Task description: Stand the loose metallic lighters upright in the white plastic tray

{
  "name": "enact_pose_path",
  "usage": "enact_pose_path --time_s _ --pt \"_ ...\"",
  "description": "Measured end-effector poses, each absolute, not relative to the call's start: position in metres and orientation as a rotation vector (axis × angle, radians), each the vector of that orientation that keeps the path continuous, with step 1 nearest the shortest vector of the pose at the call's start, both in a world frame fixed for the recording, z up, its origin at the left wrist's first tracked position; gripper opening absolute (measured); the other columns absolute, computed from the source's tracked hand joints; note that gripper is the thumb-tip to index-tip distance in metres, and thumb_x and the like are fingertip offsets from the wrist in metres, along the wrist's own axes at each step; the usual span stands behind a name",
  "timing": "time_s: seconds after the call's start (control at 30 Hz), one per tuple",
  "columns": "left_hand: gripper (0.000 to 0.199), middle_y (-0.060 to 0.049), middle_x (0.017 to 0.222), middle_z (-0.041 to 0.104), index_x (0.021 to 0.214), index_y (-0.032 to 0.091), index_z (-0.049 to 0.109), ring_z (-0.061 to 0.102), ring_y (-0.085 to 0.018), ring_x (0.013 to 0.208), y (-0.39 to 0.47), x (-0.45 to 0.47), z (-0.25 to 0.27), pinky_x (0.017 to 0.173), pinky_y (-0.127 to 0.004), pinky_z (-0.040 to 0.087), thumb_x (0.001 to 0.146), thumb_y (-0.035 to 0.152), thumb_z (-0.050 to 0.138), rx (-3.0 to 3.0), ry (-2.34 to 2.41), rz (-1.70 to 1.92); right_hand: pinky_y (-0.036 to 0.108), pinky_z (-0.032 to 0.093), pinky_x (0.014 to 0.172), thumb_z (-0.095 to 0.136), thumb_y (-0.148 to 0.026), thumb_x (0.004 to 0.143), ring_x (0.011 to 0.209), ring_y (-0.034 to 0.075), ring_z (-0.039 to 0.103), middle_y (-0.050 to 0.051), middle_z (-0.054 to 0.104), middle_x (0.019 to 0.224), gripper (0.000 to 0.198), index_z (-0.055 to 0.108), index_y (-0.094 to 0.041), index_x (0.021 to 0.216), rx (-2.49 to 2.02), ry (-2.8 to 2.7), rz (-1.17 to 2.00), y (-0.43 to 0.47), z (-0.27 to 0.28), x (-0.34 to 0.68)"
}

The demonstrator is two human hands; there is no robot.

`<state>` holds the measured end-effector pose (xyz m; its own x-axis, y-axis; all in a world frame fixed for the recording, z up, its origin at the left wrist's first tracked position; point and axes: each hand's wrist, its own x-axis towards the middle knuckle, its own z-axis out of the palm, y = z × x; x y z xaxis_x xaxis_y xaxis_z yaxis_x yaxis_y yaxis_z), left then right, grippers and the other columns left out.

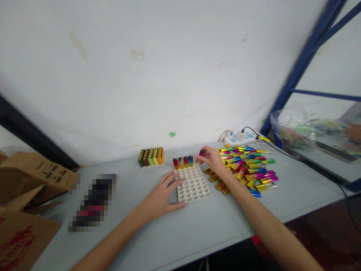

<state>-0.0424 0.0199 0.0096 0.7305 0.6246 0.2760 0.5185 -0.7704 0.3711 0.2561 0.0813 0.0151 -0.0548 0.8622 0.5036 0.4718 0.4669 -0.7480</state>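
A white tray (194,188) with rows of small holes lies on the table in front of me. Several lighters (181,163) with red, clear and blue bodies stand upright along its far row. My left hand (160,195) rests at the tray's left side, fingers spread and touching its edge. Beyond the tray's far right corner, my right hand (212,160) pinches a dark-topped lighter (201,152), partly hidden by the fingers. To the right of the tray, partly behind my right forearm, spreads a pile of shiny multicoloured lighters and slim pen-like pieces (248,165).
A block of upright lighters (151,156) stands near the wall. Behind the pile is a power strip (239,138) with cables. Cardboard boxes (34,177) and a blurred dark object (94,203) are at left. A blue metal frame (299,64) and plastic bag (293,124) are at right.
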Motion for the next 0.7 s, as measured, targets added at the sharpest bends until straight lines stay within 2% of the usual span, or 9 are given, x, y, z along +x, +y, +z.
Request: enact_pose_path --time_s 0.17,0.5,0.7 --pt "0.071 -0.014 0.157 0.049 0.149 0.028 0.055 0.039 -0.035 0.151 0.019 -0.042 0.010 0.124 -0.057 0.039 0.088 0.053 0.080 2.666 0.903 0.557 0.031 0.055 0.059 0.072 -0.070 0.087 0.060 0.021 0.071 0.001 0.071 0.063 0.048 0.058 -0.025 0.081 -1.148 -1.718 0.461 0.081 0.014 0.253" --pt "0.071 -0.014 0.156 0.050 0.149 0.027 0.055 0.038 -0.036 0.151 0.021 -0.042 0.007 0.124 -0.058 0.039 0.088 0.053 0.081 2.674 0.907 0.555 0.025 0.042 0.061 0.075 -0.057 0.091 0.062 0.015 0.057 0.000 0.065 0.072 0.042 0.058 -0.021 0.077 -1.216 -1.984 0.164 0.094 0.010 0.251" --pt "0.070 -0.014 0.156 0.051 0.148 0.027 0.056 0.039 -0.036 0.151 0.021 -0.042 0.008 0.123 -0.058 0.039 0.087 0.053 0.081 2.675 0.905 0.568 0.025 0.043 0.061 0.076 -0.060 0.089 0.059 0.017 0.062 -0.001 0.066 0.061 0.044 0.059 -0.021 0.074 -1.251 -2.032 0.269 0.092 0.022 0.256"
